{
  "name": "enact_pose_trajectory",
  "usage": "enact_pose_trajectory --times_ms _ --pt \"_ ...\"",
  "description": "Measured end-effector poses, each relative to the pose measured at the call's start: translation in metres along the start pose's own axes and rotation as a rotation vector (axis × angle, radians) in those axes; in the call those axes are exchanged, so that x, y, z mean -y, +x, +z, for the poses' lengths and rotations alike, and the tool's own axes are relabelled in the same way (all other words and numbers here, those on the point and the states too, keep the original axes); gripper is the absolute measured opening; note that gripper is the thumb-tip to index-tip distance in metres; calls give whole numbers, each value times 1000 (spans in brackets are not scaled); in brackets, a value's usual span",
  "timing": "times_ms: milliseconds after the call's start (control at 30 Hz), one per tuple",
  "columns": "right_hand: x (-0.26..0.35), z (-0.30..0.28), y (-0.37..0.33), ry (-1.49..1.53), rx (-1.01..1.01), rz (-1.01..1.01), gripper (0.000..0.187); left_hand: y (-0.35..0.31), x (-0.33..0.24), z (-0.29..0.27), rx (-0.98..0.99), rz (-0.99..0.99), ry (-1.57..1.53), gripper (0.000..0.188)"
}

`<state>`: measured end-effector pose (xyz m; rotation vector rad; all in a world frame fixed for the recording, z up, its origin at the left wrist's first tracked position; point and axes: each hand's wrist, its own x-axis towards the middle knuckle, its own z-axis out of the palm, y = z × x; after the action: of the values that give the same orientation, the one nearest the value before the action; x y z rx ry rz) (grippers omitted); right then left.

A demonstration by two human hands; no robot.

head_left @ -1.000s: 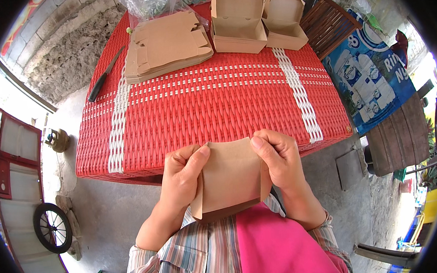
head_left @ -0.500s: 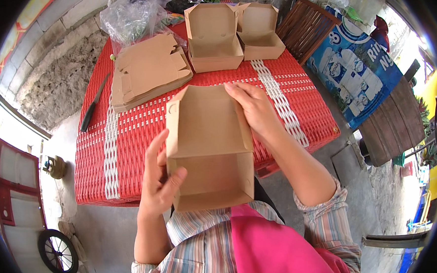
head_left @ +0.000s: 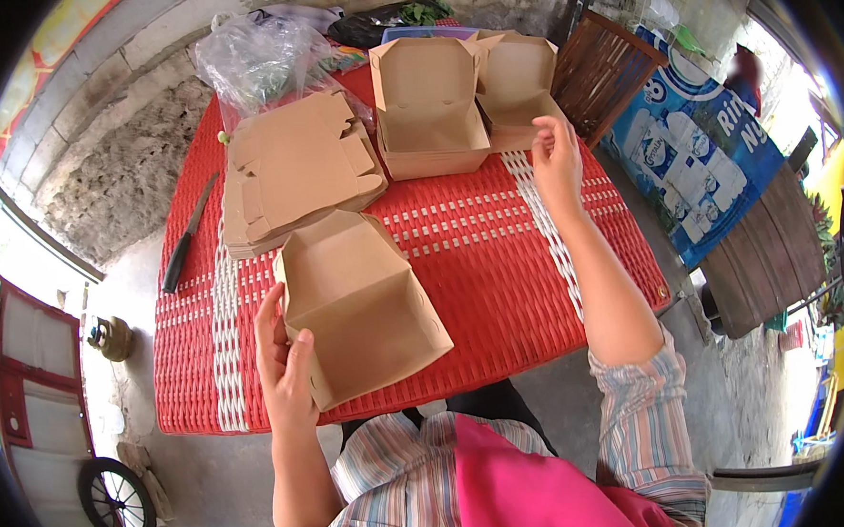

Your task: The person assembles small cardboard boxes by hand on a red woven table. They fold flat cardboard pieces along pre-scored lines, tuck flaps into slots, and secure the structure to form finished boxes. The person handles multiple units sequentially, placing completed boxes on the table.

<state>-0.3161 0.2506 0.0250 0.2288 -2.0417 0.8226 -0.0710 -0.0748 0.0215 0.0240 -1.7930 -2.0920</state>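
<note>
My left hand [head_left: 287, 366] grips the left wall of an open brown cardboard box [head_left: 373, 333], its thumb over the rim and its fingers outside. The box sits tilted near the table's front edge, its lid folded back away from me. My right hand [head_left: 558, 166] is raised at the front right corner of the right-hand stack of open boxes [head_left: 519, 106], fingers loosely bent and apart, nothing visible in them. I cannot tell whether it touches that stack. Beside it stands another stack of open-lidded boxes [head_left: 432, 153].
A pile of flat, unfolded box blanks [head_left: 298, 165] lies left of centre on the red woven tabletop [head_left: 481, 299]. To its left rests a black-handled knife [head_left: 184, 247]. Clear plastic bags [head_left: 254, 62] are at the back left. A wooden chair [head_left: 612, 67] stands beyond the right corner.
My right hand has let go of the box and moved away to the far right stack. The box has come down to the left, held only by my left hand, its opening now turned upward.
</note>
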Motion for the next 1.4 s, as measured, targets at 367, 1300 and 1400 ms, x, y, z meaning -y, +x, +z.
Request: enact_pose_trajectory --times_ms 367,1300,1400 --pt "170 -87 -100 168 981 -878 23 -1 -4 2 81 -23 41 52" --pt "-18 -213 -58 -333 709 -128 14 -2 1 -6 193 -55 189 24" --pt "-21 -214 -60 -351 700 -108 17 1 1 -7 227 -50 249 24"
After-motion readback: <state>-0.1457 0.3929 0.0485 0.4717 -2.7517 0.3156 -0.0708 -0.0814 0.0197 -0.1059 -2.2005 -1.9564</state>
